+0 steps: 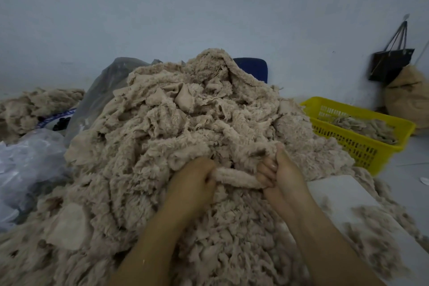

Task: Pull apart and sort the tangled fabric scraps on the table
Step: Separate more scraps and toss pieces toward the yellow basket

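- The strip of fuzzy beige fabric (236,177) ran between your two hands, long axis roughly left to right, its right end a little lower than its left. It lay at the near face of the pile, just above the pile's lower slope.
- Your left hand (193,181) was closed in a fist around the strip's left end, fingers curled together over it.
- Your right hand (279,173) gripped the strip's right end, fingers (265,173) folded tight on the cloth, thumb pointing up into the pile.
- The pile of tangled scraps (185,127) filled the centre of the view, all the same beige pile fabric, heaped high; loose scraps spilled to the near left and right edges.
- A white table surface (341,193) showed bare just right of your right forearm, with tufts scattered on it.
- The yellow basket (362,146) stood to the right of the pile, touching its edge; it held a shallow layer of the same beige scraps.
- Clear plastic bags (30,158) sat at the left, contents not readable.
- A further heap of scraps (34,104) lay at the far left.
- A dark bag (390,65) hung on the wall at far right, above a stuffed brown sack (406,93).
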The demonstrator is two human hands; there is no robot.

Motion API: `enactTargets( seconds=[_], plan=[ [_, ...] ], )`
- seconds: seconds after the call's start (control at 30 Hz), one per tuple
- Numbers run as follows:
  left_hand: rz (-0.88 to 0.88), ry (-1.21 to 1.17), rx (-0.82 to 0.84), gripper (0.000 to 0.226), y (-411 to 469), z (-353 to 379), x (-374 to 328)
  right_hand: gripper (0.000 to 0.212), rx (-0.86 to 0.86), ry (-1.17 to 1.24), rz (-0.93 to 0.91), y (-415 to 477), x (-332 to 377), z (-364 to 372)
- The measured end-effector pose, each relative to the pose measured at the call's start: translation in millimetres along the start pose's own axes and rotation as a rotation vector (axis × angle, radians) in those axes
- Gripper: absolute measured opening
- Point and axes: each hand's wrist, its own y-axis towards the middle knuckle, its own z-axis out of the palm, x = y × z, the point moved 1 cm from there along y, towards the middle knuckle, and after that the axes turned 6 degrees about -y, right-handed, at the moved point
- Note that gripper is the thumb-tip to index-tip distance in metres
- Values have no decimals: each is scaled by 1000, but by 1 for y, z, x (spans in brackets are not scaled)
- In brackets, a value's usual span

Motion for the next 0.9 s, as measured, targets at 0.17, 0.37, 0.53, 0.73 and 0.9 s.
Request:
enactTargets(
  seconds=[0.17,0.37,0.53,0.73,0.9],
  plan=[
    [-373,-338,-323,30,1,-24,18,15,-8,-247,-183,-1,6,-2],
    [-332,-663,-402,39,-3,-25,-12,40,-44,-789,-369,-5,-2,0],
    [-242,-679,-400,34,-1,-23,-14,25,410,-1185,-333,-30,-24,16],
    [-541,-1034,-621,22,1,-28,-3,34,89,-1479,-506,-7,-19,0],
    [-418,-703,-493,16,5,-23,2,35,-128,-997,-186,-1,-4,-11]
  ],
)
